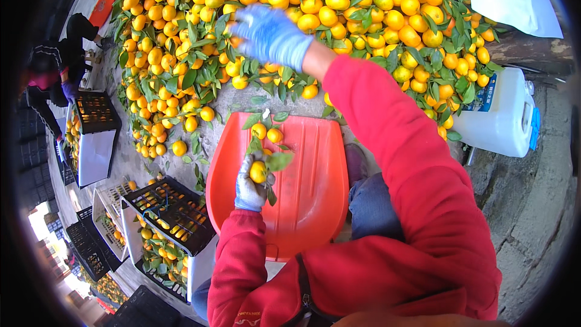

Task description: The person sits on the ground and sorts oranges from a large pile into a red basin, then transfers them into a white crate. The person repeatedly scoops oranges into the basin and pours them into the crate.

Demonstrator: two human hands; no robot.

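Mandarin (258, 171) with leaves on its stem, clamped in the gloved left hand (249, 186), just above the near-left edge of the orange scoop (302, 188). Two more loose fruits (267, 132) lying on the scoop's far end, close to the held one. Right hand (270, 35), also gloved, stretched beyond the scoop over the heap of leafy mandarins (290, 18), fingers spread, blurred, holding nothing visible. Probably best done by keeping the left-hand grip snug around the fruit's body rather than its leaves, so skin stays unbruised, and by picking from the heap's edge nearest the scoop to avoid rolling fruit loose. Left of the scoop, black crates (172, 209) with sorted fruit; right of it, a white plastic jug (502, 118). Another person (54, 72) crouched far left of the scoop.
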